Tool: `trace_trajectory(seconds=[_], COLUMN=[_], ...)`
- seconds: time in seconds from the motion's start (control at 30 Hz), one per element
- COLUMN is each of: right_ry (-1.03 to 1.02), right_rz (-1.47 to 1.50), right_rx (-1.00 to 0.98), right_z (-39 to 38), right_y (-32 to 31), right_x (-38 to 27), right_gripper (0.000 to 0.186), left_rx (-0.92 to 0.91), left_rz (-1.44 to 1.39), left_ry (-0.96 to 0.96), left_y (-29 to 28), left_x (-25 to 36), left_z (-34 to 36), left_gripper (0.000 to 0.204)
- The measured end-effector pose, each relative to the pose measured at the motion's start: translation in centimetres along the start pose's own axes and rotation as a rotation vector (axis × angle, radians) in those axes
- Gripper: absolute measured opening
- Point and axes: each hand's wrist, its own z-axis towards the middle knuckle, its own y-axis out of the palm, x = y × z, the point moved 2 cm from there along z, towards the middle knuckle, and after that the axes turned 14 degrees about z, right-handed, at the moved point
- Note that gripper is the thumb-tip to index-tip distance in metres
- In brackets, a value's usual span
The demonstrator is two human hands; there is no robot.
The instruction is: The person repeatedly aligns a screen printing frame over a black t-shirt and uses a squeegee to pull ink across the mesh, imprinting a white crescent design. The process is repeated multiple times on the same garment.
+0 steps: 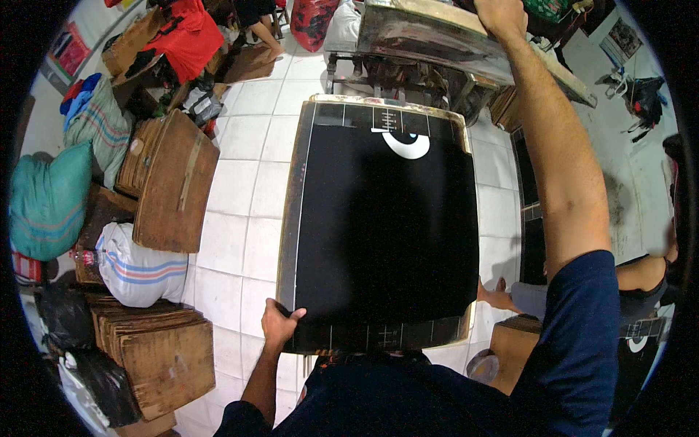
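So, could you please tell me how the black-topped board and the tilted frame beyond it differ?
The black-topped board lies roughly flat, while the tilted frame slants upward. The board carries a white curved print near its far end; the frame's visible face is greyish and smudged. The left hand is at the board's near-left edge, the right hand at the frame's upper edge. Each has one hand on it.

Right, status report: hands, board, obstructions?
Left hand gripping black board, left edge. Right hand on grimy frame. White mark near board's far end. Frame beyond board, not over it.
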Motion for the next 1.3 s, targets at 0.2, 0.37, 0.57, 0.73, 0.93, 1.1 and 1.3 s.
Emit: trace_trajectory(seconds=[0.2, 0.37, 0.57, 0.73, 0.93, 1.1, 1.3], right_ry=[0.016, -0.050, -0.104, -0.264, -0.263, -0.152, -0.067], right_rz=[-0.048, -0.055, -0.152, 0.011, 0.128, 0.120, 0.067], right_rx=[0.026, 0.021, 0.044, 0.121, 0.071, -0.128, -0.426], right_z=[0.8, 2.3, 0.2, -7.4, -23.4, -35.1, -31.9], right_y=[0.1, 0.6, 1.5, 0.7, 1.0, 3.4, 11.0], right_x=[0.4, 1.6, 3.4, 4.4, 7.8, 11.5, 18.4], right_gripper=[0.033, 0.029, 0.040, 0.036, 0.034, 0.038, 0.034], left_rx=[0.048, -0.043, -0.048, 0.248, -0.433, -0.445, 0.164], left_rz=[-0.022, 0.040, 0.225, -0.125, -1.548, -1.563, -0.510], left_ry=[-0.032, -0.151, -0.049, 0.427, 0.268, -0.407, -0.160], left_y=[0.3, 1.6, 2.5, -5.6, -9.4, -1.0, 7.1], left_x=[0.6, -0.4, -0.3, 14.0, 34.3, 33.1, 25.6], left_z=[1.0, 1.9, 3.8, 7.6, 7.7, 8.6, 11.3], left_gripper=[0.087, 0.097, 0.103, 0.090, 0.091, 0.080, 0.089])
